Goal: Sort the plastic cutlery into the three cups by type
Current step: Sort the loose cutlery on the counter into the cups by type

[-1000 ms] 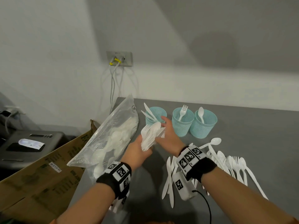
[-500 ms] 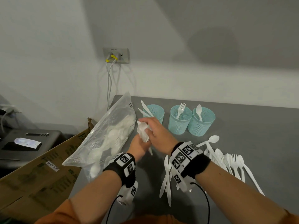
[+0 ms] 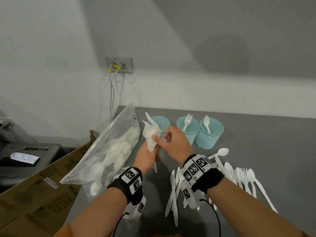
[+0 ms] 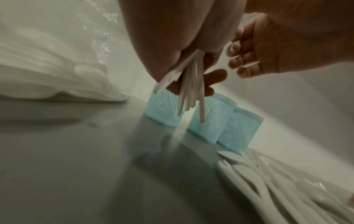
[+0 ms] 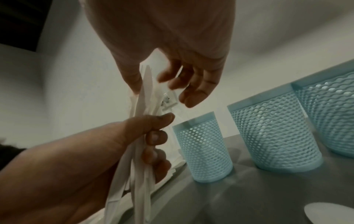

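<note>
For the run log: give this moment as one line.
left hand: grips cutlery bundle | right hand: picking at bundle | cups: knives, fork, spoon

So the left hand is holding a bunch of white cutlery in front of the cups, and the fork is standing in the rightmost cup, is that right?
Not quite. The left hand does hold the bunch of white cutlery, but the fork stands in the middle cup. The rightmost cup holds a spoon. The head view shows this.

3 teal mesh plastic cups (image 3: 191, 130) in a row at back of grey table (image 3: 266, 144); clear plastic bag of cutlery (image 3: 109, 151) to their left, loose white plastic cutlery (image 3: 242, 175) in front-right, brown cardboard box (image 3: 34, 190) off table's left edge.
</note>
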`<action>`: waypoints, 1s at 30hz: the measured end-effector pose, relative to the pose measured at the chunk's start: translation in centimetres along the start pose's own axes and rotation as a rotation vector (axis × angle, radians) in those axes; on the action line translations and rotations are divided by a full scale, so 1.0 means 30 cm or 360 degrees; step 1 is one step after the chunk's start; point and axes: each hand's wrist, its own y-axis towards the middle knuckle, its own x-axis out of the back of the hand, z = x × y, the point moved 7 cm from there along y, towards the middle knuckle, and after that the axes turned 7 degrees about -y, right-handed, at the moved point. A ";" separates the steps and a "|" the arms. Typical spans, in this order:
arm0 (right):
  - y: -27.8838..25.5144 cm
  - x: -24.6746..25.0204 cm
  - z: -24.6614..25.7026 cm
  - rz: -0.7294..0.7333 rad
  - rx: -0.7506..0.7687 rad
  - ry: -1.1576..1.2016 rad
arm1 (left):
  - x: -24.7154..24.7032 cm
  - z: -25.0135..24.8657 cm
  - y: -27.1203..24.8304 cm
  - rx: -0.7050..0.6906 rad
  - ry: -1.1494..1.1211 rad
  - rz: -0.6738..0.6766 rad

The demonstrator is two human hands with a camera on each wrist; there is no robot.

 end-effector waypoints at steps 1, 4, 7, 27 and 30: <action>0.001 -0.002 0.007 0.0038 0.0016 0.0006 | -0.002 -0.015 -0.003 -0.0011 -0.0017 0.0010; 0.006 0.011 0.024 0.0071 0.0052 0.0047 | -0.006 -0.036 -0.004 -0.0062 0.0021 0.0042; 0.012 0.018 0.017 0.0118 0.0020 0.0051 | -0.010 -0.042 -0.007 0.0018 -0.0021 0.0038; 0.082 0.135 0.075 0.0339 0.0186 -0.0019 | 0.005 -0.039 -0.007 -0.0174 0.0406 0.0155; 0.100 0.154 0.088 0.0332 0.0230 -0.0049 | -0.002 -0.046 -0.007 -0.0149 0.0388 0.0179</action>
